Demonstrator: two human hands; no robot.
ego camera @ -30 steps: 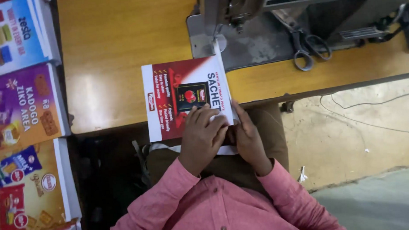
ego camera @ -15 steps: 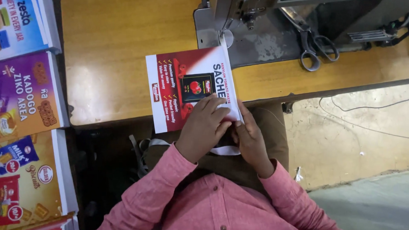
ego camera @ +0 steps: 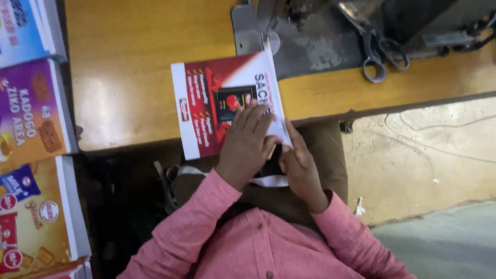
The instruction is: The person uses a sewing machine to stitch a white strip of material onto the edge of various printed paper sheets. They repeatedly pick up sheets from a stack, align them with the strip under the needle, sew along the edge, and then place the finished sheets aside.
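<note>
At frame centre, the left hand (ego camera: 247, 144) is pressing flat and the right hand (ego camera: 299, 165) is pinching the printed bag (ego camera: 224, 102), which risks skewing under the sewing machine (ego camera: 304, 11).

This is a sewing workshop. A grey metal sewing machine (ego camera: 310, 22) stands on a long yellow wooden bench (ego camera: 136, 77), with steel scissors (ego camera: 379, 52) lying beside it. Stacks of bright printed sheets (ego camera: 23, 164) wait at one side, over a bare concrete floor (ego camera: 425, 166).

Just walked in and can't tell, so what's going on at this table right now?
A person in a pink shirt sits at a wooden table by a sewing machine. The left hand lies flat on a red and white printed bag; the right hand touches the bag's near corner. Scissors lie on the machine's base.
</note>
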